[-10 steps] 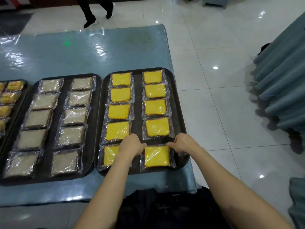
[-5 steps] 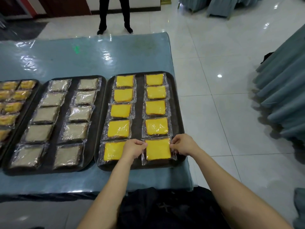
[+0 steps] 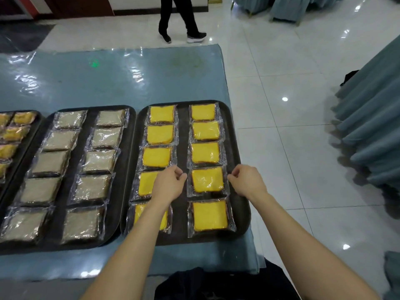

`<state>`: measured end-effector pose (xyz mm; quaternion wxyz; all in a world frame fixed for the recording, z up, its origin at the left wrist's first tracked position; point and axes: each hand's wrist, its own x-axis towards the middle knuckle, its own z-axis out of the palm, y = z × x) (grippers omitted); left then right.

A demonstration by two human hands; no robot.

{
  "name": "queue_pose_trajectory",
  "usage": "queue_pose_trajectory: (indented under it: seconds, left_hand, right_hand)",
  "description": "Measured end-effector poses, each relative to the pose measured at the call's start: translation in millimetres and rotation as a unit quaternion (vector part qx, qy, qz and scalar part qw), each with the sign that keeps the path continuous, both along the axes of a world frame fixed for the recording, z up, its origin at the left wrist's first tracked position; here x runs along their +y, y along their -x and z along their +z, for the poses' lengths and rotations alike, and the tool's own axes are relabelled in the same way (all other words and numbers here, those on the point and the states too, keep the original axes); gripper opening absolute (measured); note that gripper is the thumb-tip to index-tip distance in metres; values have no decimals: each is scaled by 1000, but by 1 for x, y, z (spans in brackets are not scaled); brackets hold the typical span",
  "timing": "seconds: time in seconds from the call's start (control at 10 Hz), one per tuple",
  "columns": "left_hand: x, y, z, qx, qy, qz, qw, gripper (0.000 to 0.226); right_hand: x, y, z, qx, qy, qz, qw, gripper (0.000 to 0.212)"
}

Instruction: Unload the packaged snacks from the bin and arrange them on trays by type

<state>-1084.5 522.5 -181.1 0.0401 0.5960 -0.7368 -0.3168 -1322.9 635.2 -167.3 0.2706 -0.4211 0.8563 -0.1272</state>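
**A:** How far are we with the snacks?

**B:** Quite far, I judge. On the counter [image 3: 108, 83] three trays lie side by side. The right tray [image 3: 183, 131] holds ten yellow packets [image 3: 161, 113], two columns of five. The middle tray [image 3: 76, 163] holds ten pale packets [image 3: 106, 137] in the same pattern. The left tray [image 3: 34, 135] is cut by the frame edge and shows some orange-yellow packets [image 3: 13, 133]. Each tray carries one type only.

**A:** And the bin?

**B:** It is not in view, so I do not know what remains inside it.

**A:** Where are your hands?

**B:** At the right tray. My left hand [image 3: 170, 185] and my right hand [image 3: 247, 180] are on either side of the fourth packet [image 3: 207, 179] of the right column, counted from the far end. It lies flat in its place. On both hands the fingers [image 3: 232, 177] are curled, thumb near forefinger, with the tips at the clear film edge. I cannot tell whether they really pinch the film or only touch it, because it is transparent there.

**A:** So what is left?

**B:** I think only small straightening of this column, and more unloading if the bin is not empty.
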Motion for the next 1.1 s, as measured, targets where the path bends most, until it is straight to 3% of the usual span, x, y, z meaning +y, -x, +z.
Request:
queue_pose_trajectory:
  seconds: [0.2, 0.3, 0.6, 0.8, 1.0, 1.1]
  left_hand:
    - [-87, 49, 18, 123, -53, -15, 991, 33]
    - [-117, 75, 13, 124, -84, -22, 988, 47]
    - [-131, 94, -8, 101, -126, -33, 986, 58]
    - [-129, 93, -11, 91, -128, -29, 987, 58]
    - [-127, 91, -13, 93, -116, -23, 989, 60]
    - [-119, 80, -12, 84, -72, -48, 993, 59]
  right_hand:
    - [-85, 24, -3, -20, 117, -4, 993, 46]
    - [-120, 28, -12, -25, 109, -4, 994, 52]
    - [-149, 17, -33, -39, 86, -30, 995, 22]
    - [-149, 9, -27, -30, 73, -18, 997, 44]
    - [-144, 10, -24, -20, 71, 20, 997, 52]
    - [-136, 16, -23, -27, 89, 11, 996, 45]
